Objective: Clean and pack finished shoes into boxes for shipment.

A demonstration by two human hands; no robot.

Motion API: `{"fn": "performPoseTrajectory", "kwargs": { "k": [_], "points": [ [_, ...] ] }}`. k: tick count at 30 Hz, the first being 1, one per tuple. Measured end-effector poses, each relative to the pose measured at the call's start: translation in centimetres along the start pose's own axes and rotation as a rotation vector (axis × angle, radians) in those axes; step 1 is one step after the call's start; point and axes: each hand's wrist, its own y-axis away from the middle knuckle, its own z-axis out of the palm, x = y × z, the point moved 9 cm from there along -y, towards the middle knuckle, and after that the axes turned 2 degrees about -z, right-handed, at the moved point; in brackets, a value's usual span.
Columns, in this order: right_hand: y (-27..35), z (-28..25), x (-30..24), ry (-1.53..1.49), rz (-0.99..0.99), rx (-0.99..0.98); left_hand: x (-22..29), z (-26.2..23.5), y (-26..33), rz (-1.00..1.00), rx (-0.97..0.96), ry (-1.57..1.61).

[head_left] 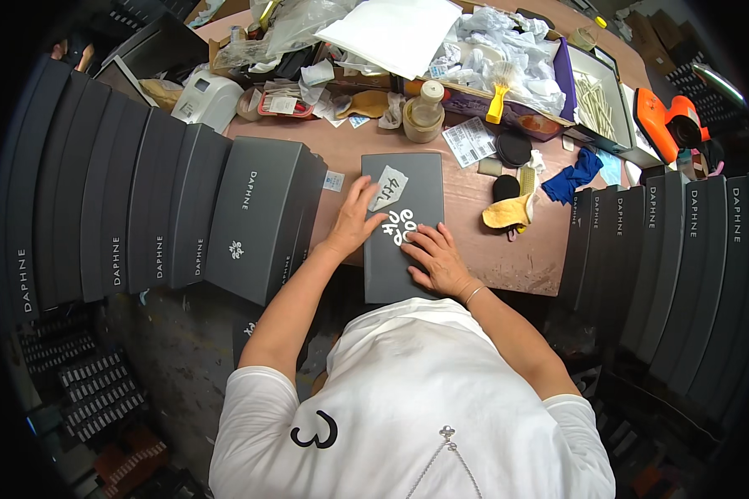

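A person in a white T-shirt [458,366] worked over a dark grey shoebox [383,270] lying on the desk [508,258]. The left hand [351,220], fingers loosely spread, reached its torn pale label [390,185]; the right hand [441,262] rested on its lid, fingers spread. Beyond the shoebox stood a plastic bottle [429,98]; right of it lay a blue cloth [572,175].

The grey box [389,262] looks like smooth, matt cardboard.
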Motion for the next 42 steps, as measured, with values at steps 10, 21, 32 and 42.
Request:
{"fn": "performPoseTrajectory", "kwargs": {
  "k": [10, 21, 32, 42],
  "points": [
    [0.1, 0.0, -0.1, 0.014, 0.007, -0.02, -2.4, 0.0, -1.4, -0.197, 0.082, 0.097],
    [-0.3, 0.3, 0.4, -0.05, 0.046, 0.0, 1.6, -9.6, -6.7, -0.283, 0.263, 0.801],
    [4.4, -4.8, 0.7, -1.777, 0.552, 0.568, 7.8, 7.0, 5.3, -0.886, -0.663, 1.595],
    [16.2, -1.2, -2.4, -1.812, 0.704, 0.7, 11.0, 10.2, 12.6, -0.763, -0.936, 1.318]
  ]
}}
